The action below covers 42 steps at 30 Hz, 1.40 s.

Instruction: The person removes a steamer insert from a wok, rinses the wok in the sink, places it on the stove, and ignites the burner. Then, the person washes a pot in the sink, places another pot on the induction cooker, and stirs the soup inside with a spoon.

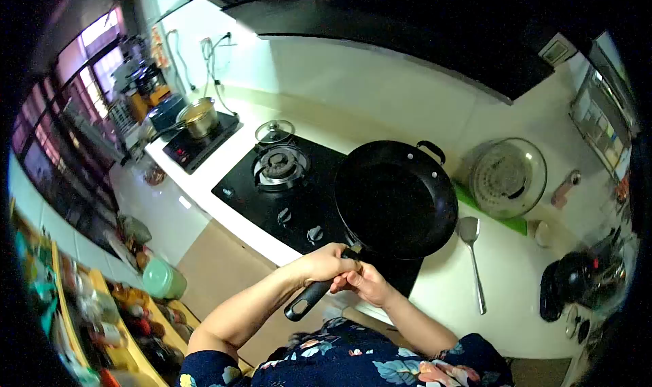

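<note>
Left hand (327, 263) grips the wok handle (311, 300); overlapping fingers hide whether right hand (369, 284) does, I cannot tell. One metal spatula (475, 265) lies at the wok's (397, 197) four o'clock.

left hand (324, 263) curled | right hand (370, 284) touching it | forearms (261, 299) angled inward
</note>
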Available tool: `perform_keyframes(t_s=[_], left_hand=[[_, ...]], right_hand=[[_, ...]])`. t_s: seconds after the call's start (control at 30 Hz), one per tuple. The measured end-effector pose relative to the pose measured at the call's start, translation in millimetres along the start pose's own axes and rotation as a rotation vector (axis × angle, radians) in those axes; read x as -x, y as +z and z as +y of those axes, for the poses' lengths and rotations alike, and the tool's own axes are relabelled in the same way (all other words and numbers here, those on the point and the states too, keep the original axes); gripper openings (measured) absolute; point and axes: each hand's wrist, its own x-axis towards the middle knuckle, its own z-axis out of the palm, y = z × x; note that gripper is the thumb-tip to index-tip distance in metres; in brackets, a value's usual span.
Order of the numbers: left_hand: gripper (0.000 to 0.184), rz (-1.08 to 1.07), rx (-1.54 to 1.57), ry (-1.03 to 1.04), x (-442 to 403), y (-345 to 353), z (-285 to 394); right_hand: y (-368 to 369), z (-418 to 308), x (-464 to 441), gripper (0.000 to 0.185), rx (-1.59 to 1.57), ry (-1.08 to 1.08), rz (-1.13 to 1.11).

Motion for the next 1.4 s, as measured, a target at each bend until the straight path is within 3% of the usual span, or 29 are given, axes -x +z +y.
perform_keyframes(t_s=[0.17, 0.57, 0.87, 0.97, 1.1, 1.23, 1.4], left_hand=[[0.016, -0.065, -0.153, -0.017, -15.2, -46.5, 26.1], [0.011, -0.457, -0.115, -0.146, -71.3, -148.5, 44.1], [0.013, -0.684, -0.193, -0.186, -117.1, -198.0, 52.9], [0.014, -0.641, -0.259, -0.201, -117.8, -205.2, 62.8], [0.018, -0.737, -0.233, -0.239, -127.1, -216.6, 64.0], [0.021, -0.651, -0.331, -0.213, -119.2, -217.2, 76.2], [0.025, -0.754, -0.286, -0.250, -127.9, -225.6, 69.3]], right_hand=[[-0.3, -3.6, -41.1, 0.043, 0.033, -0.014, 0.081], [7.3, 14.6, -123.0, 0.048, 0.070, -0.107, 0.412], [6.6, 25.9, -175.0, 0.040, 0.072, -0.226, 0.640], [9.3, 28.4, -187.7, 0.038, 0.029, -0.246, 0.688], [4.3, 33.8, -197.8, 0.036, 0.020, -0.248, 0.693], [11.6, 32.4, -205.6, 0.036, 0.024, -0.262, 0.758], [15.3, 31.6, -210.9, 0.037, 0.027, -0.222, 0.790]])
